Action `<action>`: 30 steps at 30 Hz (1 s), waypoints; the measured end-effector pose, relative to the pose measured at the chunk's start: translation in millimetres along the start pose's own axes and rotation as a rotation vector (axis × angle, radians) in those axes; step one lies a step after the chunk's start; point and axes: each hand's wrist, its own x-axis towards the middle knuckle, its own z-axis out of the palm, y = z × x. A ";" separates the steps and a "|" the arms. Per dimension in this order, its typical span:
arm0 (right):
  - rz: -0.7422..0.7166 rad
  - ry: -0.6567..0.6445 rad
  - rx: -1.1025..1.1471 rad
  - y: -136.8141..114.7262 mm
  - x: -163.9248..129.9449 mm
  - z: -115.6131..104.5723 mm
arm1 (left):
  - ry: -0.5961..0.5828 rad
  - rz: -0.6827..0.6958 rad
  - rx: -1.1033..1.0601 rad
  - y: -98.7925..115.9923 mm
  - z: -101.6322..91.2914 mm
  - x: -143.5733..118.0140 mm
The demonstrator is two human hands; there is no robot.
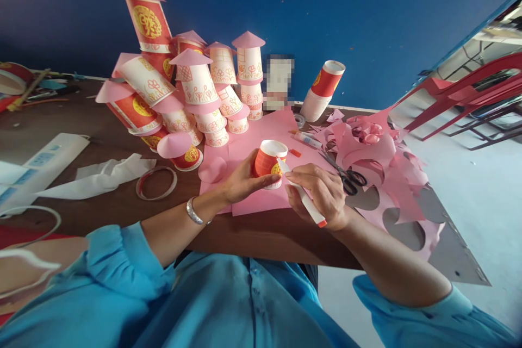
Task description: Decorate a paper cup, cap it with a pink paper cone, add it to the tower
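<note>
My left hand [241, 181] grips a red and white paper cup [268, 161] with a yellow emblem, held above a pink paper sheet [261, 136] on the brown table [114, 136]. My right hand [322, 194] holds a white glue stick [304, 196] with an orange end, its tip touching the cup's rim. A silver bracelet circles my left wrist. Black-handled scissors [346, 176] lie just right of my right hand.
A pile of decorated cups with pink cone lids [183, 87] stands behind. A stack of plain cups [322, 92] leans at the back. Cut pink paper scraps [387, 174] cover the right side. Tape rings [157, 182] and white paper lie left. Red chairs [468, 92] stand right.
</note>
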 end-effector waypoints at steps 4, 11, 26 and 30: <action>-0.001 -0.002 -0.013 -0.1 0.3 0.1 | -0.014 0.014 -0.010 0.2 0.4 0.0; 0.005 0.000 -0.032 0.7 -0.8 0.4 | -0.008 -0.003 -0.015 -1.5 0.5 1.3; 0.010 -0.032 -0.026 1.7 -1.6 0.7 | -0.004 0.019 -0.003 -3.7 -0.7 2.2; 0.014 -0.040 -0.025 1.0 -0.8 0.0 | 0.008 -0.004 0.011 -0.7 -0.9 0.8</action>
